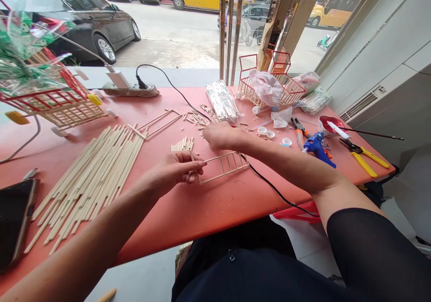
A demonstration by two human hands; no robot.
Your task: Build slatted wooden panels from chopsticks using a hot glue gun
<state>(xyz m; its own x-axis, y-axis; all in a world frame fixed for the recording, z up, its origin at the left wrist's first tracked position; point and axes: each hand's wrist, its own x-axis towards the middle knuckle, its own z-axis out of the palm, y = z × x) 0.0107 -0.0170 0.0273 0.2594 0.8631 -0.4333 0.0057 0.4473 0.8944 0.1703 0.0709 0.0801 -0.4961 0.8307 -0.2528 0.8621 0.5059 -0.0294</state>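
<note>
My left hand (186,167) pinches the near-left end of a small ladder-like frame (224,174) made of thin wooden sticks, with several short rungs toward its right side. The frame is tilted just above the pink table. Beyond it, my right hand (220,136) is curled downward over the tabletop; its fingertips and anything inside them are hidden. A row of short cut sticks (182,144) lies beyond my left hand. Loose stick pieces (195,118) are scattered by my right hand. Farther left rests another open stick frame (161,124).
Long wooden sticks (90,176) and a phone (16,221) lie left. Two miniature carts (57,95) (291,91) stand at the back. A blue glue gun (318,147), pliers (298,129) and yellow-handled cutters (363,156) are right. A black cord (171,84) crosses the pink table (175,216).
</note>
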